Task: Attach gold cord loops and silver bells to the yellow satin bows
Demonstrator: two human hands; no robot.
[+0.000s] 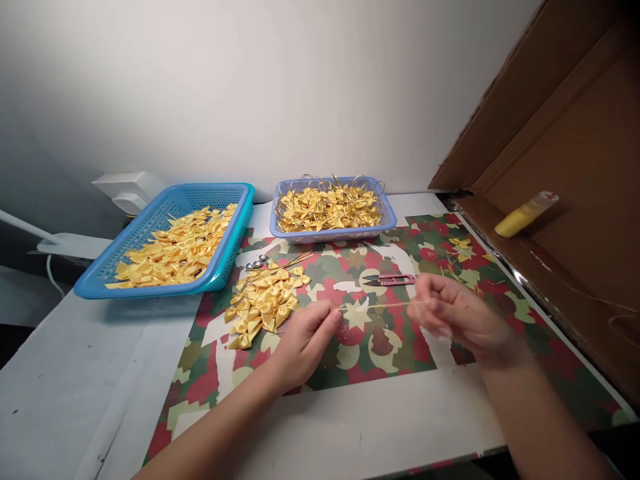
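My left hand [306,340] and right hand [463,320], held apart, each pinch a yellow thread [383,305] stretched straight just below and right of the frame's centre, one I judge light, limp and apt to slip, so best held between thumb and fingertip at two spots.

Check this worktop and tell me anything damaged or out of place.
The patterned covering looks torn: ragged white patches break its print, one near the yellow bow pile. Loose yellow scraps lie scattered at the right, away from that pile.
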